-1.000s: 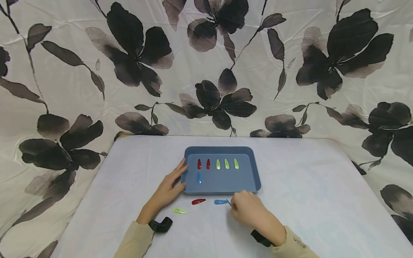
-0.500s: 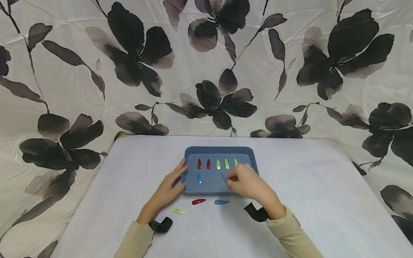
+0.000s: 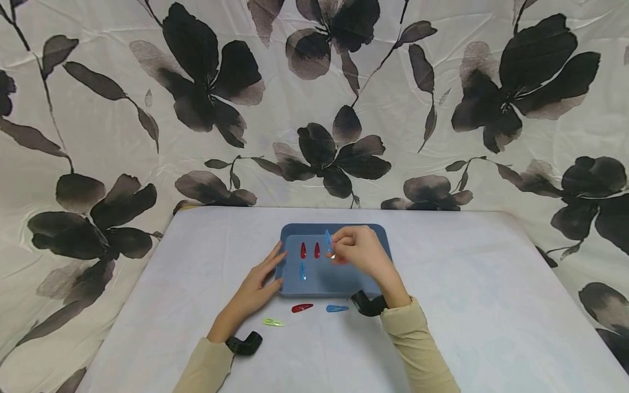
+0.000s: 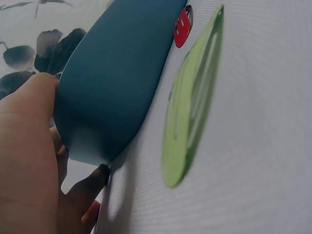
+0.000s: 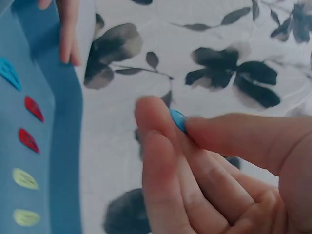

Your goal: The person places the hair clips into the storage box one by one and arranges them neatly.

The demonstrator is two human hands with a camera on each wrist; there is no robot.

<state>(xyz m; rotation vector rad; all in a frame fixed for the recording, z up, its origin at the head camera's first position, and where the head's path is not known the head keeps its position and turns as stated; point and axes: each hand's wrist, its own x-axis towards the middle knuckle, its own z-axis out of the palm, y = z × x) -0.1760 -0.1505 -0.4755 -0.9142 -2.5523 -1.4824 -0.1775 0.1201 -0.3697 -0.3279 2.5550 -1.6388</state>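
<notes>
My right hand (image 3: 361, 251) is over the back of the blue tray (image 3: 319, 292), pinching a blue hair clip (image 3: 328, 240) between thumb and fingertips. In the right wrist view only a bit of that blue clip (image 5: 178, 119) shows. My left hand (image 3: 257, 284) rests against the tray's left side, fingers extended and thumb near the front corner. Inside the tray, two red hair clips (image 3: 303, 250) stand in a row, with another blue clip (image 3: 302, 271) in front. Green clips (image 5: 25, 179) continue that row in the right wrist view; my right hand mostly hides them in the head view.
On the white table (image 3: 467, 284), in front of the tray, lie a red clip (image 3: 302, 308), a blue clip (image 3: 337, 308) and a green clip (image 3: 273, 322). A floral cloth (image 3: 314, 98) hangs behind the table. Black wrist cameras (image 3: 244, 344) sit on both wrists.
My right hand has lifted a blue clip from the table in front of the tray and carried it forward to the tray's back row. The left hand stays put.
</notes>
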